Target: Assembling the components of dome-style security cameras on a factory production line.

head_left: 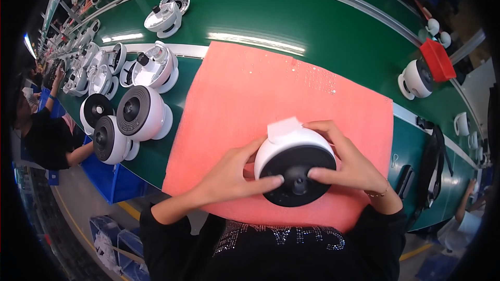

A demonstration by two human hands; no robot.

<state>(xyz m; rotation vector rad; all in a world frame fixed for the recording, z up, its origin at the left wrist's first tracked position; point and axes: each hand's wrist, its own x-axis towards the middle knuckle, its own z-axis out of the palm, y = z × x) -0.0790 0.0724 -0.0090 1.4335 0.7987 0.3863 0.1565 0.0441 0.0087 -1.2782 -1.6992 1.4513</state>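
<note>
A white round appliance with a black disc face stands tilted over the near part of a pink foam mat. Its face turns up towards me, and a pale foot-like piece sticks out at its far side. From the left, my left hand grips the housing, thumb lying on the disc beside the raised centre. My right hand clasps the other side, its thumb also at the centre and its fingers along the far rim. The undersides of the fingers are hidden.
Several finished-looking white units with black faces crowd the bench at left, beside open white housings. At right are another white unit, a red bin and a black strap. A co-worker reaches in at left.
</note>
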